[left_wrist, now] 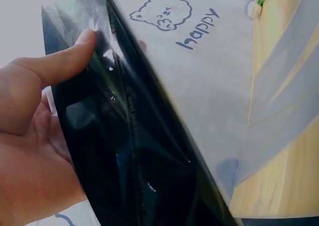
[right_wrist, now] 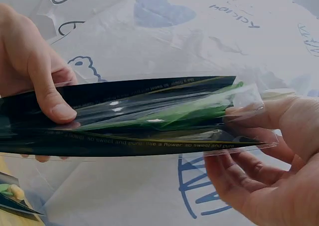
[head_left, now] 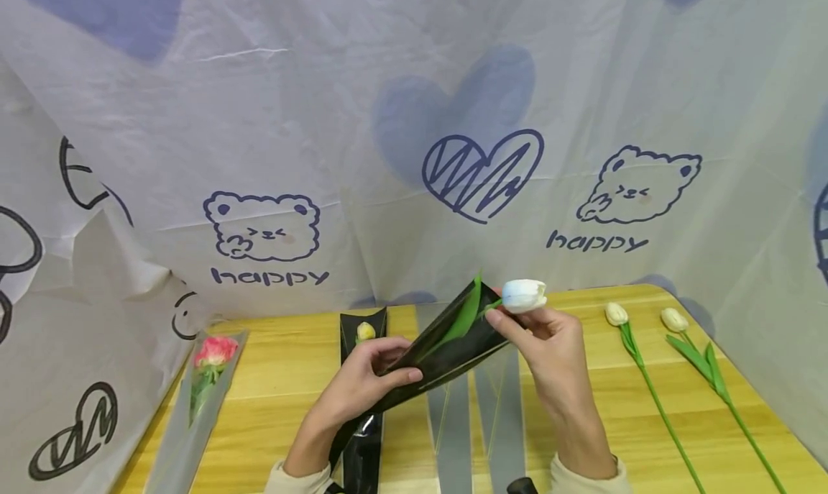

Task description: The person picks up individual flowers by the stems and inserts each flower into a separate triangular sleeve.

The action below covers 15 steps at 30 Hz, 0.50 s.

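A black flower sleeve point(head_left: 475, 346) with clear plastic is held tilted above the table, its mouth up toward the right. My left hand point(head_left: 369, 379) grips it around the middle, thumb on its front. A white tulip point(head_left: 524, 295) lies in it, the head sticking out of the mouth and the green leaf point(right_wrist: 199, 114) showing through the plastic. At the mouth, my right hand point(head_left: 556, 350) pinches the stem just below the head, fingers against the sleeve's edge. Printed words run along the sleeve point(right_wrist: 109, 136) in the right wrist view.
Another black sleeve with a yellow tulip point(head_left: 365, 331) lies behind and below my left hand. A pink flower point(head_left: 216, 351) in a clear sleeve is at far left. Grey sleeves point(head_left: 453, 422) lie mid-table. Two white tulips point(head_left: 617, 313) lie at right. A printed cloth point(head_left: 349, 120) hangs behind.
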Motion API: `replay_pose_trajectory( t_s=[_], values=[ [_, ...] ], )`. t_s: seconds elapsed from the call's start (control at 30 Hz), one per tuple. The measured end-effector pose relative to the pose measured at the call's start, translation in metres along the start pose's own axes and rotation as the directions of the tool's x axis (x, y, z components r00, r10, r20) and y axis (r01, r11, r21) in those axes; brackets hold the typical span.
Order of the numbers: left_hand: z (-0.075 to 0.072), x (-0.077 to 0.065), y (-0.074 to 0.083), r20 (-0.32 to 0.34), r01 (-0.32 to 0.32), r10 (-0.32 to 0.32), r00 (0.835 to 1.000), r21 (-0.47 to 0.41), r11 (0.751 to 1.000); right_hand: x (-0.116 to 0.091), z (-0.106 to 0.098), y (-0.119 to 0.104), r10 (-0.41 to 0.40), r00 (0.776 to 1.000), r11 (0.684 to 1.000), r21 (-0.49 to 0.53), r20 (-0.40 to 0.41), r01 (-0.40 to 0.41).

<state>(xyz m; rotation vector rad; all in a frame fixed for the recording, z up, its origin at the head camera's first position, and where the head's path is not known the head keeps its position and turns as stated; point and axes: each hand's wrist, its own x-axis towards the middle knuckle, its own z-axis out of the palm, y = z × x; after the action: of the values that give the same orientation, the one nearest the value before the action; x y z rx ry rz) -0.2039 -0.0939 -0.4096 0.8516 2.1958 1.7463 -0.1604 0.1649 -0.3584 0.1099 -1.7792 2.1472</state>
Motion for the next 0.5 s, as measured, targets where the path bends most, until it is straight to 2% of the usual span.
replay_pose_trajectory(
  t_s=[0.3, 0.5],
  values=[
    [0.0046, -0.0004, 0.0024, -0.065, -0.035, 0.037, 0.997, 0.032, 0.999, -0.0044, -0.0001, -0.0011, 0.07, 0.996, 0.988, -0.144, 0.062, -0.06],
    [0.0045, 0.0032, 0.0002, -0.104, -0.021, 0.029, 0.994, 0.079, 0.997, -0.0012, -0.0009, -0.0022, 0.125, 0.987, 0.974, -0.201, 0.106, -0.102]
  ],
)
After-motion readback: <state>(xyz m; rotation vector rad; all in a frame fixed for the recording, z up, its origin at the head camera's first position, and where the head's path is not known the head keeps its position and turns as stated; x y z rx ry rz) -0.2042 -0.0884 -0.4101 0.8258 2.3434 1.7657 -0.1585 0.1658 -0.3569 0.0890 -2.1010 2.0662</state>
